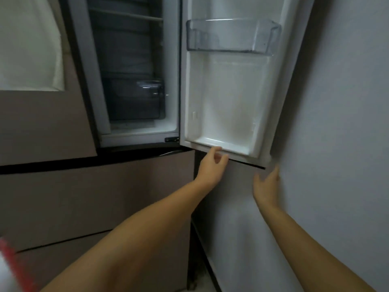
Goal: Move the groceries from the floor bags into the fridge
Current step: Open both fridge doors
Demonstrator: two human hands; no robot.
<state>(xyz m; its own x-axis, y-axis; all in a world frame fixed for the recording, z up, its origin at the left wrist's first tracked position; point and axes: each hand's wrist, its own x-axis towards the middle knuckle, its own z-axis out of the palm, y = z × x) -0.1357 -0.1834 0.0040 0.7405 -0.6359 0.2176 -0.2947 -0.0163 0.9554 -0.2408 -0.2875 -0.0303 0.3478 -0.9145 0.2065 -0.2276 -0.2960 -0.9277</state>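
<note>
Nearest, a red-and-white item [8, 262] at lower left, blurred; I cannot tell whether it is a grocery bag. No groceries or bags are otherwise in view.

Left hand [212, 163]: fingers loosely curled, holding nothing, fingertips at the bottom edge of the open fridge door [227, 98].

Right hand [266, 183]: fingers spread, empty, near the door's outer corner beside the grey wall [341, 123].

I judge the door stiff, heavy on its hinge, best taken by the lower edge.

Clear door bin [231, 35], rigid.

Dim fridge interior [134, 81] with shelves and drawer.

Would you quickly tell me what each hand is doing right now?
Left hand: open, fingers at the fridge door bottom edge, holding nothing.
Right hand: open, holding nothing.
</note>
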